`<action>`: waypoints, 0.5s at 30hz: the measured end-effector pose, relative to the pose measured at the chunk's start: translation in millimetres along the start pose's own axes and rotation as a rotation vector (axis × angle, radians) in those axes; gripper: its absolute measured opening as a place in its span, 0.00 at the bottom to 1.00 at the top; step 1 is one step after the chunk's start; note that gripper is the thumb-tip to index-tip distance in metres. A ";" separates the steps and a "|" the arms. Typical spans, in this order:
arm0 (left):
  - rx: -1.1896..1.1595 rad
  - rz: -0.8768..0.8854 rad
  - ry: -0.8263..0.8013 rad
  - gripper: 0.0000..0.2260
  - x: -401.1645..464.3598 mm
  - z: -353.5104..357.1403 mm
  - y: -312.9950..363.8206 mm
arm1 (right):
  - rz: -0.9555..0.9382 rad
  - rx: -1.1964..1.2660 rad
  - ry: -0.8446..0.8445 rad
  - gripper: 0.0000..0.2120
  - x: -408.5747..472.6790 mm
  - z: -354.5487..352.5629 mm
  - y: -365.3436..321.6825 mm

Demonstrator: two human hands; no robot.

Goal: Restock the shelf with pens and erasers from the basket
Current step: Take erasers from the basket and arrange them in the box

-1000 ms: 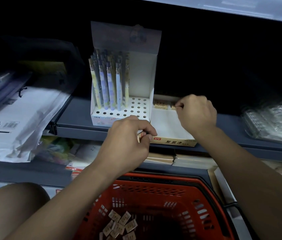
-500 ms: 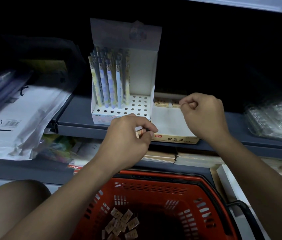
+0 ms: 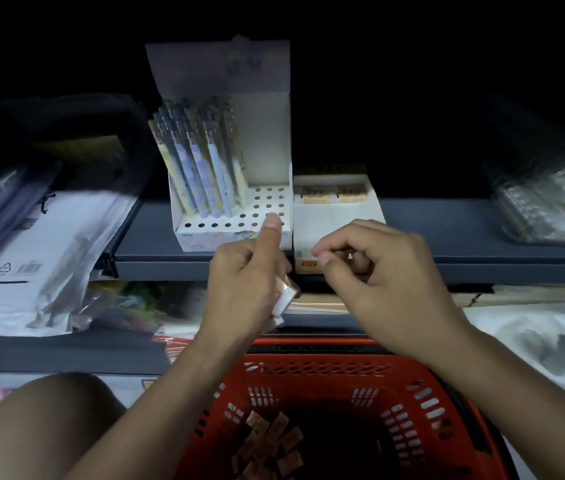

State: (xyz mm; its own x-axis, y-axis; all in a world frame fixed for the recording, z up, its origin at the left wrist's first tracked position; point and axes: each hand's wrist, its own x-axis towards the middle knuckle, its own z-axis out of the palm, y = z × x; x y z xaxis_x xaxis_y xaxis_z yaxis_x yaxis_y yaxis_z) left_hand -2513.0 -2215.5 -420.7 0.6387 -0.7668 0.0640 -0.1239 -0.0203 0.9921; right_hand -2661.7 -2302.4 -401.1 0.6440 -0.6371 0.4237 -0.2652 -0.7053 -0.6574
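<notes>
My left hand grips a small stack of wrapped erasers just below the shelf edge, with its thumb raised in front of the pen display box. Blue and yellow pens fill the left part of that box; the holes on its right are bare. Beside it stands the white eraser box with two erasers at its back. My right hand hovers in front of this box, fingers curled, thumb and forefinger close together, nothing seen between them. The red basket below holds several erasers.
White plastic-wrapped packs lie at the left of the shelf and spiral notebooks in clear wrap at the right. A lower shelf carries more goods. My knee is at the bottom left.
My right hand has drawn back from the far end of the eraser box towards my left hand. My left hand has lifted its thumb and tilted the erasers. The view has dropped slightly.
</notes>
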 end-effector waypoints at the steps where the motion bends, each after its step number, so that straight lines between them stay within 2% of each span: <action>1: 0.002 -0.010 0.015 0.35 -1.1 1.4 1.1 | -0.011 0.026 -0.030 0.05 -3.7 2.1 -3.6; 9: -0.026 -0.082 0.088 0.35 -6.0 6.8 -0.2 | 0.101 0.198 -0.187 0.12 -25.6 23.4 -15.4; 13: -0.076 -0.115 -0.009 0.30 -6.2 1.5 -3.1 | 0.199 0.405 -0.179 0.11 -23.6 21.4 -15.2; 15: -0.069 -0.112 -0.061 0.31 -8.3 -0.5 -4.8 | 0.240 0.427 -0.163 0.10 -22.7 18.2 -11.2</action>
State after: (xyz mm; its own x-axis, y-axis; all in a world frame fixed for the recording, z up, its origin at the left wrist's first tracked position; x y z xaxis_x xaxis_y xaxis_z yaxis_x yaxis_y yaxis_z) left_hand -2517.3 -2208.7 -425.8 0.5981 -0.7997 -0.0520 -0.0009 -0.0655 0.9979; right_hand -2660.2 -2274.4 -414.7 0.7136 -0.6844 0.1495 -0.1244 -0.3338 -0.9344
